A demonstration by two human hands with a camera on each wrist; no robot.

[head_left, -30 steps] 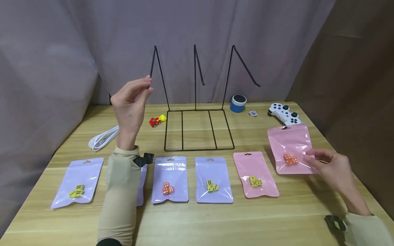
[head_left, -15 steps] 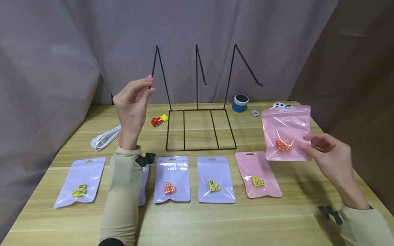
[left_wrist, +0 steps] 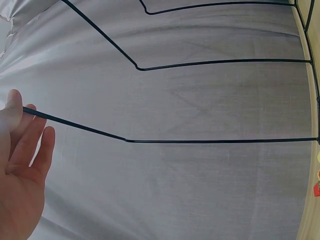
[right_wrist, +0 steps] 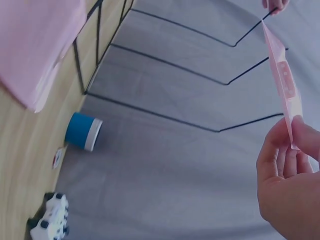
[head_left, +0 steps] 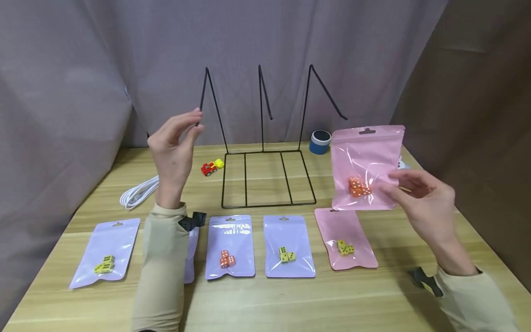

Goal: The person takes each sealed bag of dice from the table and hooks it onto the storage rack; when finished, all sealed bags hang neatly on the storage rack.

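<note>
In the head view, my left hand (head_left: 172, 154) pinches the tip of the left prong of a black wire rack (head_left: 268, 204). The left wrist view shows that prong (left_wrist: 80, 125) running out from between thumb and fingers. My right hand (head_left: 427, 207) holds a pink zip bag (head_left: 373, 157) by its lower right edge, thumb in front. Orange dice (head_left: 358, 187) lie in the bottom of this bag, and its hang hole is at the top. Seen from the right wrist, the bag (right_wrist: 280, 65) stands nearly edge-on, up off the table, with the rack's prongs beyond it.
A pink bag (head_left: 332, 226) with yellow dice lies below the held bag. Several lilac bags (head_left: 288, 235) of dice lie along the front. Behind are a white cable (head_left: 138, 192), a toy car (head_left: 209, 168), a blue jar (head_left: 320, 143) and a game controller (right_wrist: 52, 217).
My right hand has lifted the pink bag and carried it left toward the rack, turning it more upright. My left hand stays at the prong tip.
</note>
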